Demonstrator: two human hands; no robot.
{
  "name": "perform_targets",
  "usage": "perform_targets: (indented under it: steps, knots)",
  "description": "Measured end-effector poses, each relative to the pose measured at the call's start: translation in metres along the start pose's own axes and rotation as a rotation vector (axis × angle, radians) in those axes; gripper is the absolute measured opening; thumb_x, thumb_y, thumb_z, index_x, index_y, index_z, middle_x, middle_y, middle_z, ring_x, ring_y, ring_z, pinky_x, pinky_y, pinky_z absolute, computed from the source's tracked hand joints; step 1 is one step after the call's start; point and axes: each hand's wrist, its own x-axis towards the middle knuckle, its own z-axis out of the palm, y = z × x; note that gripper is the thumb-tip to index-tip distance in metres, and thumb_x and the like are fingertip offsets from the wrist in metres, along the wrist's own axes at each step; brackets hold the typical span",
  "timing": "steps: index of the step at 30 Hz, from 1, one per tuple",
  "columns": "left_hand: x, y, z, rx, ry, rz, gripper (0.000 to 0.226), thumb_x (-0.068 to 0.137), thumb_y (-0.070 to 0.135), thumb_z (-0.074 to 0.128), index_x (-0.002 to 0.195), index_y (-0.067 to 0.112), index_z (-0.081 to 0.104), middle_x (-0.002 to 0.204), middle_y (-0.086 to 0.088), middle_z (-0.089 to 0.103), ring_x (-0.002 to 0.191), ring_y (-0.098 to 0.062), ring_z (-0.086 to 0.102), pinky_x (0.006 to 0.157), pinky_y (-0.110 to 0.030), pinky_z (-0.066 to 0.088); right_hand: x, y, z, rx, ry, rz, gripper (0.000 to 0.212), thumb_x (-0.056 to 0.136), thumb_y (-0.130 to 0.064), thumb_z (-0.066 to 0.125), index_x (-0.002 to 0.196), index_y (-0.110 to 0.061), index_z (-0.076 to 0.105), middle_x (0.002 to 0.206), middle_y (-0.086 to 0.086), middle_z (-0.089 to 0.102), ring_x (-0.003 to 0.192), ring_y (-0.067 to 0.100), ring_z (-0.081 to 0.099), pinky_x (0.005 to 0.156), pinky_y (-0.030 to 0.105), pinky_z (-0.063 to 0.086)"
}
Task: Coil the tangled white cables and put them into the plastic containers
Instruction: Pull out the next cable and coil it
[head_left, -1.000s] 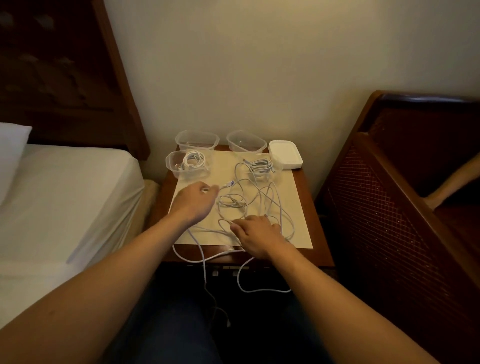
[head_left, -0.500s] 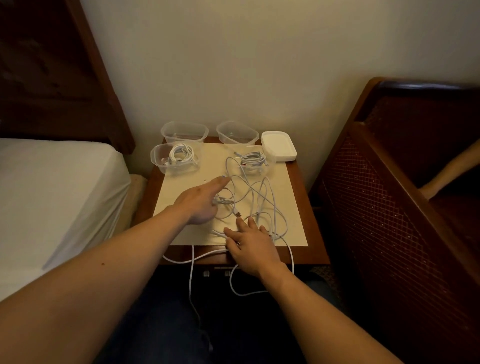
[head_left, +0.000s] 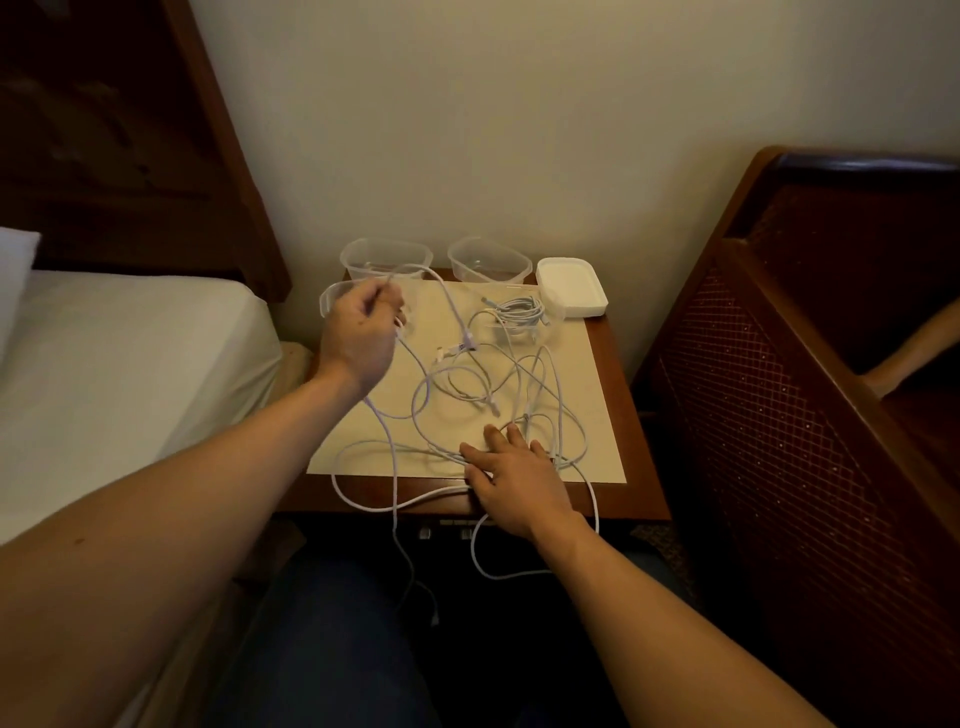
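A tangle of white cables (head_left: 498, 395) sprawls over the cream top of a small wooden table (head_left: 613, 364), with loops hanging off the front edge. My left hand (head_left: 358, 332) is raised over the table's back left and grips one cable, which arcs up and over to the right. My right hand (head_left: 511, 467) lies flat with fingers spread, pressing cables down near the front edge. Two clear plastic containers (head_left: 387, 257) (head_left: 488, 260) stand at the back. A third container (head_left: 332, 299), mostly hidden behind my left hand, sits in front of them. A coiled cable bundle (head_left: 519, 312) rests in a fourth clear container.
A white lidded box (head_left: 571, 293) sits at the table's back right corner. A bed with a white sheet (head_left: 124, 374) is to the left, a dark wooden lattice frame (head_left: 810, 415) to the right. The wall is close behind the table.
My left hand closed on a cable and lifted it up and back toward the left containers. My right hand stayed flat on the cables near the front edge.
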Motion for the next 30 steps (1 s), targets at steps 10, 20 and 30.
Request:
perform_targets:
  steps: [10,20,30]
  knots:
    - [-0.025,0.037,-0.055,0.203,0.275,0.049,0.029,0.103,0.039,0.049,0.093,0.023,0.071,0.076,0.006,0.067,0.074,-0.016,0.063,0.064,-0.037,0.051,0.013,-0.011,-0.015,-0.131,0.069,0.141,0.036,0.104,-0.037,0.038,0.121,-0.030,0.068,0.127,0.003,0.059,0.132,0.032,0.043,0.102,0.051,0.040]
    - [-0.068,0.036,-0.044,0.513,-0.241,0.040,0.030,0.099,0.046,0.056,0.083,0.028,0.073,0.069,0.014,0.065,0.071,-0.008,0.061,0.062,-0.028,0.042,-0.016,-0.039,-0.054,0.328,0.363,0.223,0.055,0.092,-0.040,0.053,0.142,-0.019,0.055,0.144,0.001,0.053,0.131,0.025,0.049,0.106,0.045,0.044]
    - [-0.113,0.059,-0.009,0.464,-0.326,0.066,0.026,0.098,0.049,0.055,0.103,0.035,0.077,0.096,0.014,0.075,0.093,-0.010,0.065,0.082,-0.035,0.054,-0.089,-0.044,-0.069,1.575,0.074,0.026,0.057,0.108,-0.040,0.031,0.093,0.000,0.069,0.062,0.015,0.054,0.068,0.033,0.064,0.075,0.043,0.053]
